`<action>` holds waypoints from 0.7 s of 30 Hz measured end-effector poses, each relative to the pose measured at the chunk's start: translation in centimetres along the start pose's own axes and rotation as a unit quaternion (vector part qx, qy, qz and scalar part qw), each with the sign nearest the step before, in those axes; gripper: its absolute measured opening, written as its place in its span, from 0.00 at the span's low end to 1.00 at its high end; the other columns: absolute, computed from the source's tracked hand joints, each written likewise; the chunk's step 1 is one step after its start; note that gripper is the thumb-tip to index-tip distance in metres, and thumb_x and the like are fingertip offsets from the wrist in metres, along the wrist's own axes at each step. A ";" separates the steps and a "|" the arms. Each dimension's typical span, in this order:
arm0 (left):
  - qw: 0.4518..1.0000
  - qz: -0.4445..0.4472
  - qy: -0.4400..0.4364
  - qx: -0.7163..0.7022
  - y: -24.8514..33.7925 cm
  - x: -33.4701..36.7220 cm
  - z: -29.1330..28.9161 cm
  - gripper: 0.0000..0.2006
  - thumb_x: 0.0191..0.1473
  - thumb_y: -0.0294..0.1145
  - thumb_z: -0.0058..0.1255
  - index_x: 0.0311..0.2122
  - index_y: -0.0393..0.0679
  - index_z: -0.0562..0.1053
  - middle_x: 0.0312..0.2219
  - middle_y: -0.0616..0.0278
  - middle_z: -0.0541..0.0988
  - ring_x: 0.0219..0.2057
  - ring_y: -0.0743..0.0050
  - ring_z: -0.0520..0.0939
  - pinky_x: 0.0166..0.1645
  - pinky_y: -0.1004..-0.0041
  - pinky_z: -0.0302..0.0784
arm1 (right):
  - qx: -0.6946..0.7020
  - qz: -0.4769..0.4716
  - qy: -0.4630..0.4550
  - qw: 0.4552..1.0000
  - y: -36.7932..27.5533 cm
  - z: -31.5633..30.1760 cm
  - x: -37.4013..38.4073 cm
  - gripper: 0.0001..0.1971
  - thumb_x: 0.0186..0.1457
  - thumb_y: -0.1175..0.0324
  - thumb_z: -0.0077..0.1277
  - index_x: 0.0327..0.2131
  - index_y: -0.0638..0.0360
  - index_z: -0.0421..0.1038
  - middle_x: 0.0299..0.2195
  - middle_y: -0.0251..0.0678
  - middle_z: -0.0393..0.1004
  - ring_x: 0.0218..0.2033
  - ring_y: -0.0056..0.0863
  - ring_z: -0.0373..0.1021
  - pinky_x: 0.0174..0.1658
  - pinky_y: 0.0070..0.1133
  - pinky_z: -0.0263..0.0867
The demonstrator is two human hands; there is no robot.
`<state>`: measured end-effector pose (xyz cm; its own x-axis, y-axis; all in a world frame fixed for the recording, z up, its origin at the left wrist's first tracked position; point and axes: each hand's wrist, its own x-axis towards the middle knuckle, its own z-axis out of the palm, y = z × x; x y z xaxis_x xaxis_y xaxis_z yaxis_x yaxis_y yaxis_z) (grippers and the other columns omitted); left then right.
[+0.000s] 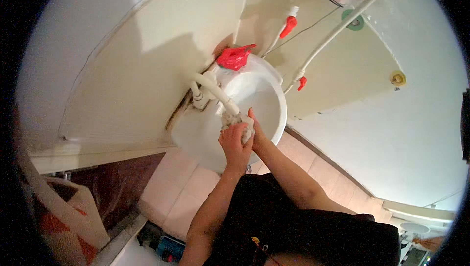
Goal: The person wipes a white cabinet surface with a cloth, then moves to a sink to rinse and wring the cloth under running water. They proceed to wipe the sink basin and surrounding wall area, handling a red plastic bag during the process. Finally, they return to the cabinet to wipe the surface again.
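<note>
Holding a small whitish cloth (241,128) over the middle of the white sink (274,99), the left hand (234,144) has its fingers curled tight around the cloth, right under the end of the white tap (215,92). The right hand (256,131) presses flat against the other side of the cloth, fingers straight, so I cannot tell if it grips. A red cup (235,56) sits on the sink's back edge by the wall.
</note>
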<state>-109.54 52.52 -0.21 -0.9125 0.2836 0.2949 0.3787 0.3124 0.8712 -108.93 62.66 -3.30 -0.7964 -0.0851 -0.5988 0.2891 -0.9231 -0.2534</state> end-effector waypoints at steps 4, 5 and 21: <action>0.995 0.061 -0.071 0.043 1.2 -0.5 1.1 0.15 0.46 0.36 0.53 0.41 0.49 0.70 0.40 0.59 0.69 0.45 0.59 0.67 0.51 0.57 0.54 | 0.060 -0.031 -0.188 0.980 -1.9 -3.0 1.5 0.29 0.56 0.43 0.36 0.51 0.57 0.59 0.48 0.40 0.66 0.48 0.35 0.63 0.53 0.31 0.60; 0.994 0.080 -0.062 0.051 1.5 -0.4 1.0 0.15 0.46 0.37 0.53 0.41 0.50 0.70 0.42 0.60 0.68 0.46 0.59 0.66 0.51 0.57 0.54 | 0.082 0.007 -0.198 0.977 -1.8 -4.1 1.9 0.27 0.57 0.46 0.37 0.51 0.57 0.60 0.46 0.40 0.67 0.47 0.34 0.64 0.52 0.30 0.61; 0.953 -0.194 0.032 -0.232 -3.4 1.4 2.3 0.10 0.50 0.34 0.53 0.32 0.40 0.68 0.32 0.62 0.71 0.37 0.71 0.70 0.43 0.72 0.65 | -0.053 -0.230 0.128 0.963 1.9 -0.9 1.1 0.16 0.52 0.64 0.47 0.42 0.62 0.65 0.36 0.37 0.70 0.34 0.27 0.69 0.33 0.23 0.68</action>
<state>-111.72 54.00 -3.64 -0.9830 0.1674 -0.0751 -0.0855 -0.0559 0.9948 -108.77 61.13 -5.11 -0.6995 0.4321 -0.5692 0.0003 -0.7963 -0.6049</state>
